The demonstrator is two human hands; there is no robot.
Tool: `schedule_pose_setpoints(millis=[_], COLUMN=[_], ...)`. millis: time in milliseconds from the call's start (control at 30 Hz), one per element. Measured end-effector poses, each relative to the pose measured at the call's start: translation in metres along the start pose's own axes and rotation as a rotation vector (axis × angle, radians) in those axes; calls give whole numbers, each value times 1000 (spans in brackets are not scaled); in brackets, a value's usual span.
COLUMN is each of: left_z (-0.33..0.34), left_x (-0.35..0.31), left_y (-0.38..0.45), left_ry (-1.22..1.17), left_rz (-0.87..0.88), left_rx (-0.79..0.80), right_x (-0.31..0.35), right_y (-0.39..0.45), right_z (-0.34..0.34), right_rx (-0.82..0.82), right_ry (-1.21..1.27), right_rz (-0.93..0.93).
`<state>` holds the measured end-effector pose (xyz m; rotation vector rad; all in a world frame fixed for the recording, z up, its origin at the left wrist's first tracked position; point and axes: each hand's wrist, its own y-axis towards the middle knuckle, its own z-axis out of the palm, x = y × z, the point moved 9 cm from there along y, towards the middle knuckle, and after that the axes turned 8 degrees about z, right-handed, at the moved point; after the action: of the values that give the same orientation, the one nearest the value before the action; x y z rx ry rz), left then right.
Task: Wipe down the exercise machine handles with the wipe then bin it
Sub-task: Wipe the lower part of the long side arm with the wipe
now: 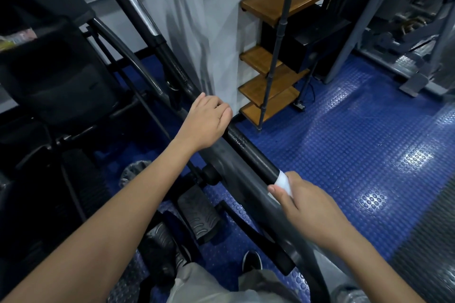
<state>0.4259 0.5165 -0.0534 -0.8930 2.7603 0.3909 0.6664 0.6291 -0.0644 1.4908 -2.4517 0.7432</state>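
Both hands grip the handle (248, 147), right hand (302, 206) clasping wipe (283, 182).

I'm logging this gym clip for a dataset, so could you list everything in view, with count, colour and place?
handle: one, black, long bar running diagonally from upper left to lower right
wipe: one, white, wrapped on the handle under the right hand
machine frame: one, black, left side
pedals: two visible, dark grey, below the handle near the bottom centre
shelf: one, brown wooden boards on dark poles, centre right by the white wall
floor: blue studded mat, right and centre
shoe: one, black, bottom centre
left hand: grips the handle higher up
right hand: holds the wipe around the handle lower down
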Motion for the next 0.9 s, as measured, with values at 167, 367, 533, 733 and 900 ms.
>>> schedule_pose_setpoints(millis=[167,367,533,733,900], left_z=[-1,-3,-3,-4,-3], left_x=[-1,-2,-2,-2,-3], left_y=[-1,1,0,-1,-1], left_ry=[-7,-4,-5,-22,-10], left_rz=[-7,-10,-10,-15,4], left_rx=[-4,10,19,3,-5], right_x=[23,68,59,17,36], right_y=[26,82,67,13,31], right_z=[0,6,1,-4,-6], right_rx=[75,175,116,31,84], right_ry=[-30,-15,37,-63,-111], right_rz=[-17,-47,-34,4,-31])
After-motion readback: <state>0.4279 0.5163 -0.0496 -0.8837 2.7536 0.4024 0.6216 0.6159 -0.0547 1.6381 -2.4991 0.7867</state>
